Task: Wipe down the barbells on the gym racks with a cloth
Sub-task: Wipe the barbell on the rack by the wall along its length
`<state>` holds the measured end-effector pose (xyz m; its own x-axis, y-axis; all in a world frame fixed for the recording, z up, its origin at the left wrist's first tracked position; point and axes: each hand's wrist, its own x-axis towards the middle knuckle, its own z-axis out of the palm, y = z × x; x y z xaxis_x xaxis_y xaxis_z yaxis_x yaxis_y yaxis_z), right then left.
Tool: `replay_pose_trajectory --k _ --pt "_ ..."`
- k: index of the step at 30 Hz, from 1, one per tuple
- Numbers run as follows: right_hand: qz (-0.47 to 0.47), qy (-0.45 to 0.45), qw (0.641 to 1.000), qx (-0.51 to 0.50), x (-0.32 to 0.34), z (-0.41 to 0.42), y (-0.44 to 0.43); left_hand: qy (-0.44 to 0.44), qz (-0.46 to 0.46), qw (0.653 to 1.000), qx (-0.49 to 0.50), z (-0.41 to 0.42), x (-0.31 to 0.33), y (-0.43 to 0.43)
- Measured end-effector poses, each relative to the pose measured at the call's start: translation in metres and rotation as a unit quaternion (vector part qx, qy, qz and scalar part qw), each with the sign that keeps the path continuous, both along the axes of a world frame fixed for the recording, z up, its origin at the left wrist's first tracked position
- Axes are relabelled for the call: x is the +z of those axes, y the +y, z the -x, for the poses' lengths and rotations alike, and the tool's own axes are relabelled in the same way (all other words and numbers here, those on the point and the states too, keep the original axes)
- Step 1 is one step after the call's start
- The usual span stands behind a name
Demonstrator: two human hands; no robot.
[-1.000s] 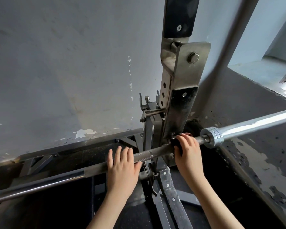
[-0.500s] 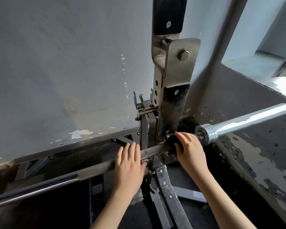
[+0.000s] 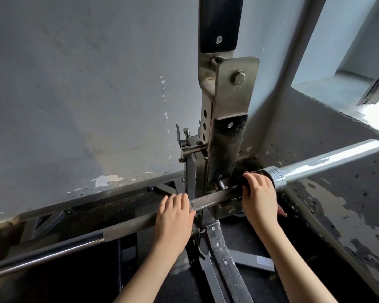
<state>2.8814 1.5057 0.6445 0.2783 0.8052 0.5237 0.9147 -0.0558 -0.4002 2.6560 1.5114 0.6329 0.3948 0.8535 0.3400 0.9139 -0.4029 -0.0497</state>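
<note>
A steel barbell (image 3: 214,199) lies across the rack from lower left to upper right, and its shiny sleeve (image 3: 328,161) sticks out past the ribbed collar (image 3: 274,177). My left hand (image 3: 173,217) grips the knurled shaft just left of the rack upright, fingers curled over the top. Just left of the collar, my right hand (image 3: 258,197) holds a dark cloth (image 3: 242,182) wrapped around the shaft. Most of the cloth is hidden under my fingers.
The steel rack upright (image 3: 228,106) with its bar hook rises right behind the bar between my hands. A grey wall (image 3: 85,95) stands close behind, and a window ledge (image 3: 337,84) is at the upper right. Dark rack legs (image 3: 219,254) and floor lie below.
My right hand has slid the cloth to the right along the shaft, up close to the collar. The left hand has also shifted right along the bar, toward the upright.
</note>
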Motion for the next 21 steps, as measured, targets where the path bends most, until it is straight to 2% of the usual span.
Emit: replay_pose_trajectory --k 3,6,8,11,14,19,21 --pt "0.013 -0.048 0.997 0.064 0.002 0.000 -0.009 -0.007 -0.014 1.000 -0.007 0.001 -0.003 0.001" --pt "0.014 -0.091 0.996 -0.014 0.006 -0.022 -0.005 -0.008 -0.026 1.000 -0.007 0.001 -0.004 0.002" --pt "0.012 -0.053 0.997 -0.051 0.003 -0.015 -0.001 -0.009 -0.022 1.000 -0.001 0.000 -0.003 0.002" --pt "0.013 0.001 1.000 0.004 -0.001 0.009 -0.003 -0.013 -0.018 1.000 -0.001 0.000 -0.005 0.001" --pt "0.029 -0.031 0.997 0.062 0.002 0.001 -0.009 -0.015 -0.021 1.000 -0.009 0.002 -0.006 0.001" --pt "0.008 -0.004 1.000 -0.021 0.004 -0.003 -0.001 -0.014 -0.016 1.000 -0.014 0.005 -0.007 0.003" --pt "0.017 -0.014 0.999 0.045 0.005 0.020 -0.007 -0.021 -0.012 1.000 -0.016 0.005 -0.007 0.003"
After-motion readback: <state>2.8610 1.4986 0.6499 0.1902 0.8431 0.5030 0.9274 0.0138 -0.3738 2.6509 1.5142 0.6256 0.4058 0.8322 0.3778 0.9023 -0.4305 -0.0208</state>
